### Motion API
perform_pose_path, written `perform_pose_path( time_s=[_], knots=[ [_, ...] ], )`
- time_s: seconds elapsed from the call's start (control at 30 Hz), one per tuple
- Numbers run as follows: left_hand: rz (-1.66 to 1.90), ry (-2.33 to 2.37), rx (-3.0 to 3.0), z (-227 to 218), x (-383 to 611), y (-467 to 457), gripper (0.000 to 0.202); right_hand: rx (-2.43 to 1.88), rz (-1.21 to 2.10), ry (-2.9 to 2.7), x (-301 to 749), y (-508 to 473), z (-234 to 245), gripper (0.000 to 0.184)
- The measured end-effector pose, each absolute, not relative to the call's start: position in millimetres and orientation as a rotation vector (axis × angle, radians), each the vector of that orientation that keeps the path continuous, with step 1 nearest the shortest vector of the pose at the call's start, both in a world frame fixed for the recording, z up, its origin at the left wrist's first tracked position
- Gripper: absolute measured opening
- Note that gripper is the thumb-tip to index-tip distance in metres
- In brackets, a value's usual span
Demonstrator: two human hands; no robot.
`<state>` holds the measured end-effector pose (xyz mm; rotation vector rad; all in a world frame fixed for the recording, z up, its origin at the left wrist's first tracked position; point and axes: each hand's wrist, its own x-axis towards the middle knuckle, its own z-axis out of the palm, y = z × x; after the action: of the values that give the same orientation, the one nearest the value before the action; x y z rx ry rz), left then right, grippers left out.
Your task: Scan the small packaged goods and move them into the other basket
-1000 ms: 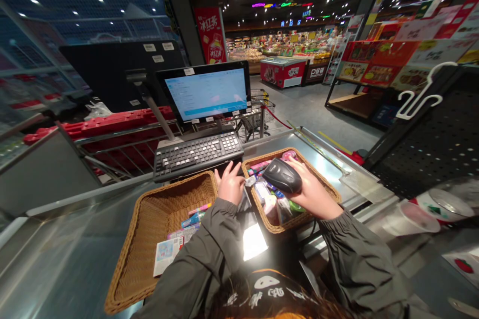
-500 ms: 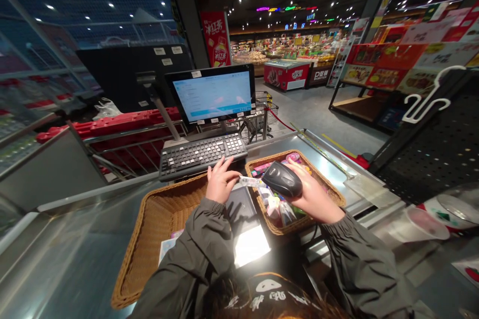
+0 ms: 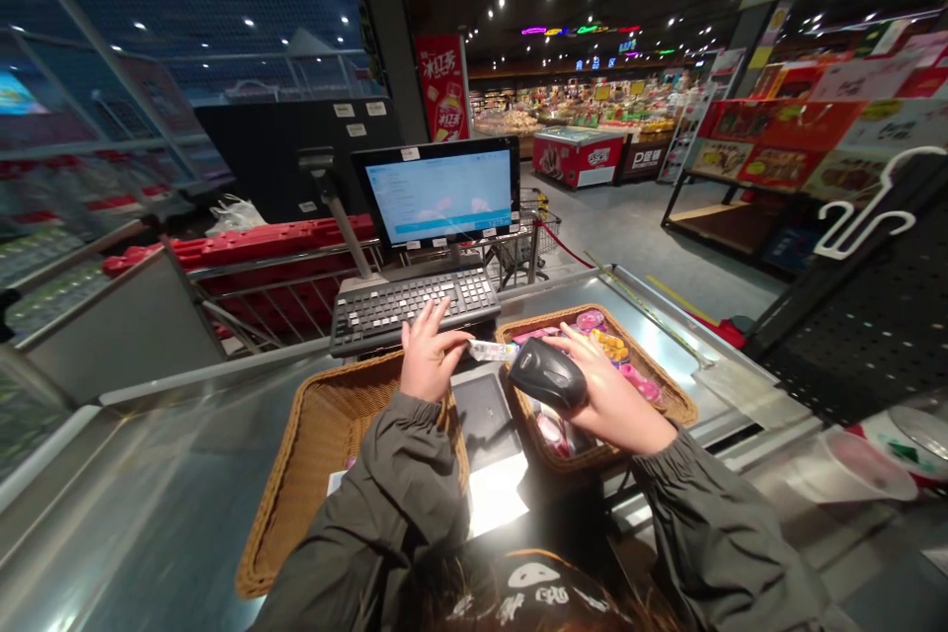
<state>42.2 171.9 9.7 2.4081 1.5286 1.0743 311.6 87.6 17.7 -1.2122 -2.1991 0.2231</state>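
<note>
My left hand [image 3: 431, 355] pinches one end of a small, narrow white packet [image 3: 492, 350] between thumb and fingertips, just in front of the keyboard [image 3: 415, 309]. The other fingers stretch toward the keys. In my right hand [image 3: 618, 397] is a black handheld barcode scanner [image 3: 549, 373], its head close to the packet's far end. Beneath the scanner stands a wicker basket [image 3: 685, 405] of small colourful goods, partly hidden by my hand. A larger wicker basket [image 3: 296, 444] lies under my left forearm, with a pale flat item [image 3: 336, 482] in it.
A lit monitor [image 3: 444, 193] stands behind the keyboard, beside the back of a second screen [image 3: 259, 158]. The metal counter [image 3: 170, 474] extends to the left. White hooks [image 3: 863, 217] hang on a dark panel at right, above plastic tubs [image 3: 844, 464].
The camera view has shifted slightly. Both hands, the packet and the scanner have moved a little left relative to the counter; the scanner is also slightly nearer to me. Both grips stay the same.
</note>
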Motion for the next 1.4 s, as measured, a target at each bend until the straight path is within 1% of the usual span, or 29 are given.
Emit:
perform_pose_path(
  time_s=[0.07, 0.27, 0.5, 0.7, 0.77, 0.9, 1.2, 1.4],
  knots=[
    [1.080, 1.535, 2.411, 10.9, 39.0, 170.7, 0.020, -1.235, 0.251, -2.198, 307.6, 87.0, 18.6, 0.062],
    [1.085, 1.570, 2.385, 14.2, 29.1, 166.5, 0.020, -1.205, 0.257, -2.263, 298.6, 87.5, 18.9, 0.057],
    [1.059, 1.623, 2.342, 18.5, 17.4, 161.8, 0.019, -1.213, 0.253, -2.232, 288.8, 88.7, 17.0, 0.066],
    [1.046, 1.666, 2.339, 17.4, 4.3, 158.3, 0.019, -1.176, 0.254, -2.250, 280.3, 91.5, 14.7, 0.067],
    [1.050, 1.682, 2.337, 16.1, -2.3, 157.2, 0.019, -1.168, 0.259, -2.264, 276.5, 91.9, 15.1, 0.065],
    [1.072, 1.723, 2.335, 12.0, -22.2, 154.2, 0.019, -1.149, 0.246, -2.306, 268.5, 92.5, 15.7, 0.052],
    [1.162, 1.969, 2.202, 6.9, -88.5, 144.8, 0.021, -1.127, 0.245, -2.301, 247.2, 96.6, 11.8, 0.062],
    [1.093, 2.142, 2.127, -9.8, -124.7, 144.0, 0.020, -1.115, 0.278, -2.318, 228.8, 94.1, 17.1, 0.057]
  ],
)
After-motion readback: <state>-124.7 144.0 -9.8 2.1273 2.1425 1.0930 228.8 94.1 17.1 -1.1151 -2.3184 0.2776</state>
